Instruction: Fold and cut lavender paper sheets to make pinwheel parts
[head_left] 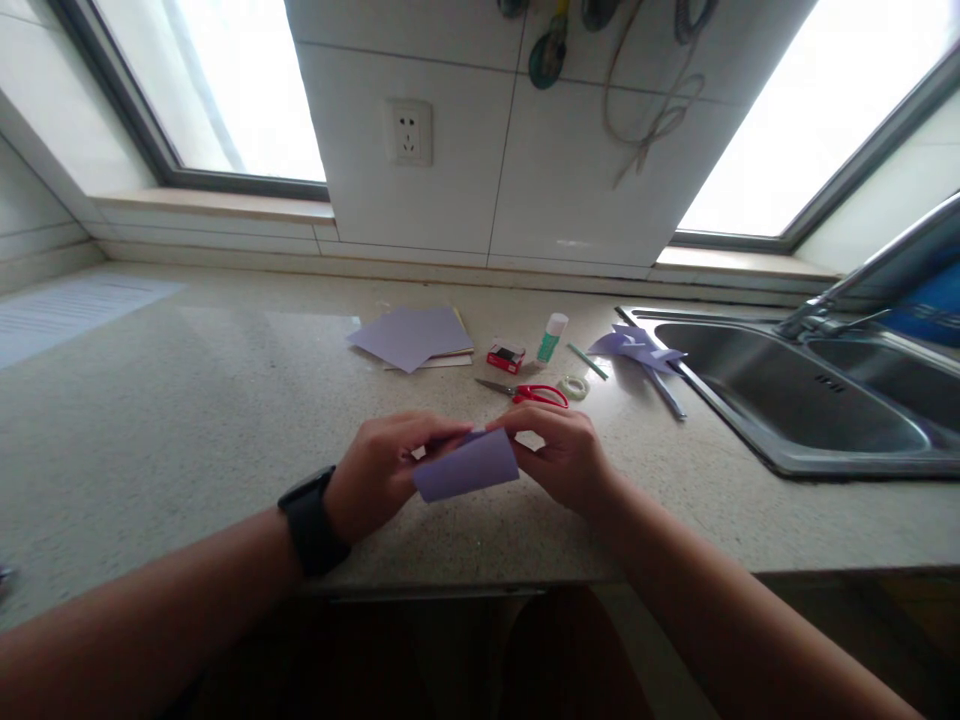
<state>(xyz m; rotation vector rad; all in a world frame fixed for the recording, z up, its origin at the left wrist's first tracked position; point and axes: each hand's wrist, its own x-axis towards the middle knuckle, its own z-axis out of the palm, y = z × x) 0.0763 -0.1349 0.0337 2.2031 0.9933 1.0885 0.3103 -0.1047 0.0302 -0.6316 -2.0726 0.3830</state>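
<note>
I see 2 hands' fingers [450, 432] closed on purple paper [471, 468] | red scissors [541, 393] near, on counter [247, 420]

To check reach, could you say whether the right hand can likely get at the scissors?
Probably yes: the scissors lie just beyond the right hand, with nothing between, though it holds purple paper.

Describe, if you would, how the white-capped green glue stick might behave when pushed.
The white-capped green glue stick stands upright and narrow, so a push near its cap would probably tip it. Once down, its cylindrical shape could let it roll on the pale speckled counter. It looks like hard plastic, so should feel stiff.
</note>
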